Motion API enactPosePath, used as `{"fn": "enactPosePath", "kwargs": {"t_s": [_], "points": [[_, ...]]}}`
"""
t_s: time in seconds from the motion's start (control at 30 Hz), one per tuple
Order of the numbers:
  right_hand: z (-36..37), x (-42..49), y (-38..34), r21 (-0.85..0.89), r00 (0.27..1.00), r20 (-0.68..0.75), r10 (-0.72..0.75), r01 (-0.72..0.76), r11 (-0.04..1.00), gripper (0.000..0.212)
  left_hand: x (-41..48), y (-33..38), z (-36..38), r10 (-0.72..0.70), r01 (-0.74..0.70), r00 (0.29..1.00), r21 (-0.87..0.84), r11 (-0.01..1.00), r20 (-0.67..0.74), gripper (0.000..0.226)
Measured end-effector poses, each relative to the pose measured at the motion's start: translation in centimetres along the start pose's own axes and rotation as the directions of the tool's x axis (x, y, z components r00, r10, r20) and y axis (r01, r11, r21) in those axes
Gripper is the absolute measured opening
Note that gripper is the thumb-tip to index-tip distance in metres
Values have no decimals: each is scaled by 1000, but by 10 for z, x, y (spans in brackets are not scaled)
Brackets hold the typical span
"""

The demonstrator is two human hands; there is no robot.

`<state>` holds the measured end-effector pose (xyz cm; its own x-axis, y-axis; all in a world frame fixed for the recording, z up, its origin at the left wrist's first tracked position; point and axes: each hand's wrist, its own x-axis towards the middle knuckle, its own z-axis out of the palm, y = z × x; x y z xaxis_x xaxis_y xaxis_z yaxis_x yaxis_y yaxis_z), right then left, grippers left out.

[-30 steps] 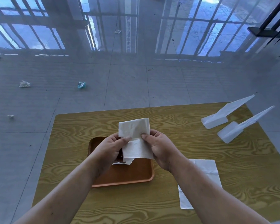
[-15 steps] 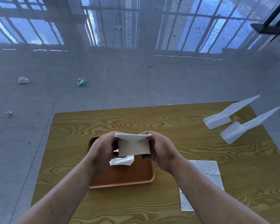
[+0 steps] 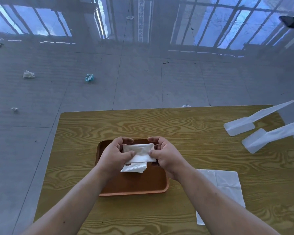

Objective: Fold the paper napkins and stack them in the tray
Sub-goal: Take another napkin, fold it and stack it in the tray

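Observation:
A folded white paper napkin (image 3: 140, 153) is held just above the brown tray (image 3: 134, 185) on the wooden table. My left hand (image 3: 115, 154) pinches its left side and my right hand (image 3: 166, 155) pinches its right side. Under it, inside the tray, lies a small stack of folded napkins (image 3: 134, 167), partly hidden by my hands. An unfolded white napkin (image 3: 227, 184) lies flat on the table to the right of the tray, partly covered by my right forearm.
Two white plastic holders (image 3: 241, 124) (image 3: 261, 139) lie at the table's right edge. The table (image 3: 159, 122) stands on a glossy grey tiled floor with crumpled scraps (image 3: 28, 74) (image 3: 89, 77) at the far left.
The napkin stood upright and half open between my hands; it has been folded over to a smaller rectangle and lowered toward the tray.

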<state>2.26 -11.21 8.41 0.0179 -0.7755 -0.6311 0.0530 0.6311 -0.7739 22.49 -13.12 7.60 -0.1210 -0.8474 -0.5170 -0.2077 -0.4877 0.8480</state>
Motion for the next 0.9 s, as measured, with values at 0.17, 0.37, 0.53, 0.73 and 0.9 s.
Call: {"fn": "enactPosePath", "kwargs": {"t_s": [0.17,0.37,0.53,0.73,0.9], "points": [[7,16,35,-575,990,-139,33,-108,811,68,6,-34,-8,-14,97,991,644,758,-134,86],[-41,-8,65,-672,970,-240,18,-180,718,28,8,-44,19,45,-31,999,820,571,6,17],[-103,-53,101,-692,954,-296,-55,-174,701,20,9,-33,101,76,-233,971,829,508,226,13],[-180,-105,156,-724,932,-343,-114,-186,664,26,18,-26,217,64,-456,881,804,382,470,34],[-227,-133,192,-786,948,-291,-131,-158,598,34,27,-29,285,99,-659,751,735,157,653,46]]}}
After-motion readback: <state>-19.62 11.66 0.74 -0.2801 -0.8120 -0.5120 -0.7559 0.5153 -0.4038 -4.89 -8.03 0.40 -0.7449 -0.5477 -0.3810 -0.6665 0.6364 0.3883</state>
